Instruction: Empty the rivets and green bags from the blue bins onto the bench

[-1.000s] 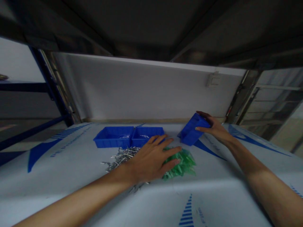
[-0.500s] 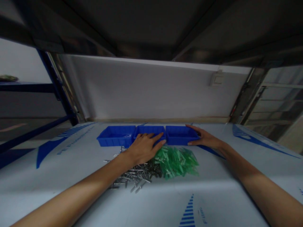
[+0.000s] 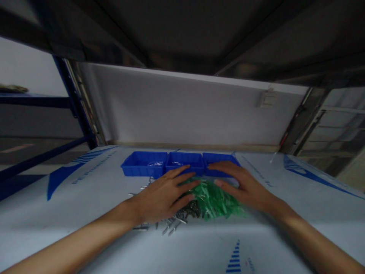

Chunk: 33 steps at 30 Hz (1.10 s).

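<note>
Over a pile of small silver metal parts (image 3: 172,224) hovers my left hand (image 3: 164,194), open with its fingers spread toward the green pieces. My right hand (image 3: 245,186) is open too, its fingers curved above a heap of green plastic pieces (image 3: 215,203). Some darker small metal parts (image 3: 192,210) lie between the silver and green heaps. Behind the heaps stand three blue bins in a row: a left bin (image 3: 134,170), a middle bin (image 3: 185,156) and a right bin (image 3: 218,156). My right fingers partly cover the right bin. Whether either hand touches the heaps, I cannot tell.
The work surface (image 3: 159,255) has white film with blue print. A dark shelf (image 3: 182,34) hangs low overhead. A pale wall (image 3: 185,110) with a switch (image 3: 268,100) closes the back. Blue metal framing (image 3: 76,101) stands at the left.
My right hand has let go of the right bin and moved left and nearer, over the green heap. My left hand has drawn back slightly from the middle bin. The view has tilted a little.
</note>
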Each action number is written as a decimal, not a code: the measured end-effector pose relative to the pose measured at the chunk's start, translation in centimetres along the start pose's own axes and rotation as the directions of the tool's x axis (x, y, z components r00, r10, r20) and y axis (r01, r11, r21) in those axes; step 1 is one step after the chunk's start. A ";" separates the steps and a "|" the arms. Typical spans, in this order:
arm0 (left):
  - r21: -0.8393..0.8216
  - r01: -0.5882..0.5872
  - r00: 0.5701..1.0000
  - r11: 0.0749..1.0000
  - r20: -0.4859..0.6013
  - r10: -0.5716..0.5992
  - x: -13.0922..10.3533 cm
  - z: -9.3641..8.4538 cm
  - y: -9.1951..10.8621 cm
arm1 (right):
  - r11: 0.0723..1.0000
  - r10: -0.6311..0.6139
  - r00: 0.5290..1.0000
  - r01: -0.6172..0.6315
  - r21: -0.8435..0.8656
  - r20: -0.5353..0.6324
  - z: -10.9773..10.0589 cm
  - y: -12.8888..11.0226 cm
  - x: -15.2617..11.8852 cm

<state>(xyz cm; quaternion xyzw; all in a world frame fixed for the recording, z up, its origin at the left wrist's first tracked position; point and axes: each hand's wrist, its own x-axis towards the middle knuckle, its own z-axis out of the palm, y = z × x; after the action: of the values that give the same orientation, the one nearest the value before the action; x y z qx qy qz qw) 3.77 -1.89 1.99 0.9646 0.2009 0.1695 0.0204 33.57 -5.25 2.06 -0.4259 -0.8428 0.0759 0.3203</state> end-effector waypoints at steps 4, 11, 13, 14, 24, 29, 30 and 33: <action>-0.152 -0.060 0.994 0.987 0.081 0.073 -1.8 -1.1 0.7 | 0.997 0.001 0.972 0.018 -0.075 0.237 3.5 -3.0 -0.8; -0.154 0.036 0.999 0.987 0.000 -0.036 -3.3 -2.0 -1.0 | 0.985 0.048 0.948 0.008 -0.174 0.314 3.6 -2.7 -0.8; -0.081 0.047 0.999 0.996 0.007 -0.047 -3.6 -1.5 -1.7 | 0.973 0.044 0.970 0.012 -0.229 0.239 4.1 -2.7 -0.5; -0.059 0.040 0.999 0.997 0.013 -0.039 -3.8 -1.1 -1.9 | 0.968 0.016 0.977 0.038 -0.246 0.213 4.4 -2.7 -0.4; -0.064 0.130 0.989 0.990 0.076 -0.125 -4.7 1.2 -2.2 | 0.898 -0.106 0.972 0.185 -0.399 0.211 3.1 -2.3 0.7; -0.108 0.130 0.991 0.986 0.039 -0.127 -4.6 1.1 -2.4 | 0.920 -0.212 0.963 0.255 -0.299 0.169 3.1 -4.7 2.4; -0.115 0.129 0.992 0.985 0.023 -0.127 -4.6 1.0 -2.4 | 0.915 -0.230 0.960 0.269 -0.302 0.157 3.5 -5.1 2.6; -0.095 0.108 0.993 0.990 -0.030 -0.111 -4.6 0.4 -2.2 | 0.882 -0.287 0.950 0.311 -0.353 0.121 4.7 -5.5 2.7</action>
<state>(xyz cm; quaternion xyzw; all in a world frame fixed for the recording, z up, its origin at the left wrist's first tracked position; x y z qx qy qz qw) -0.91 -1.73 -0.11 0.9469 0.2458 0.1944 0.0711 25.92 -5.94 1.84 -0.3404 -0.9074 -0.1197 0.2153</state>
